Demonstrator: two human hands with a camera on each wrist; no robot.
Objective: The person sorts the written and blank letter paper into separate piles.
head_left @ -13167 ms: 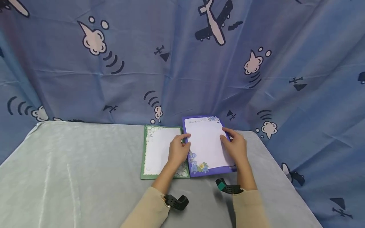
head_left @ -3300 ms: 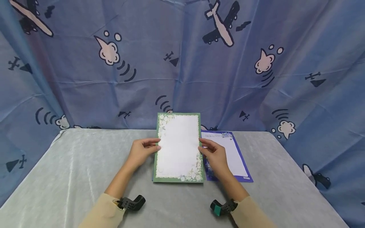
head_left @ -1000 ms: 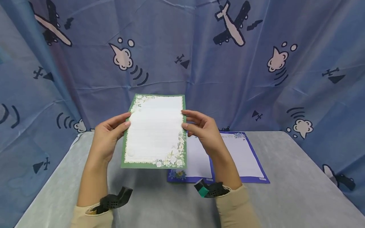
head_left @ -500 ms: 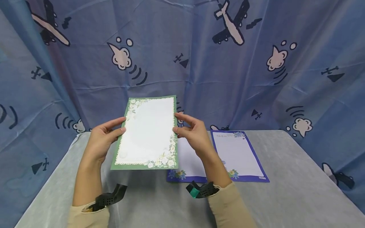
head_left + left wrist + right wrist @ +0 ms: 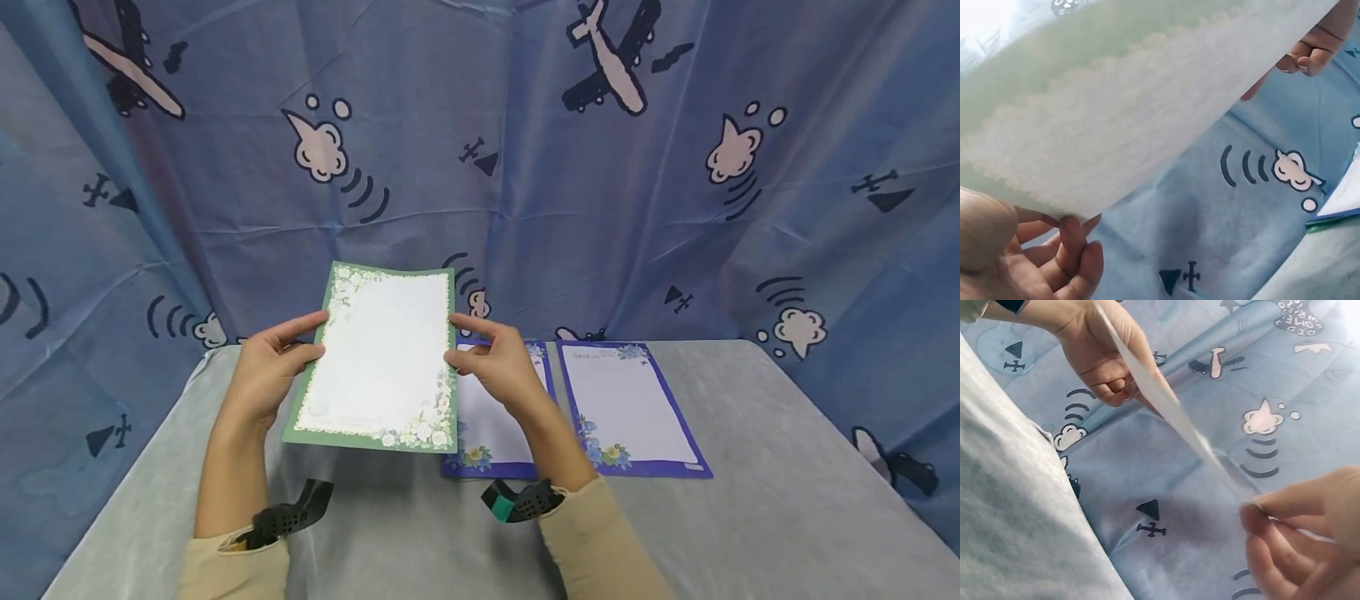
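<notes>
My left hand and right hand hold a green-bordered sheet of stationery paper above the table, each pinching a side edge between thumb and fingers. White flowers decorate its corners; the middle is white. The left wrist view shows the sheet from close up, with my left hand at its lower corner. Seen nearly edge-on in the right wrist view, the sheet runs to my right hand. Just right of it lies a purple-bordered sheet, partly covered by my right arm and the green sheet.
A second purple-bordered sheet with blue flowers lies beside the first, on the right. Green shows under the pile's edge in the left wrist view. A pale cloth covers the table; a blue patterned curtain hangs behind.
Earlier my hands held a purple-bordered sheet, then a green-bordered one. The green sheet has since been lifted leftward, uncovering a purple one; over the last second it shifted left and slightly down.
</notes>
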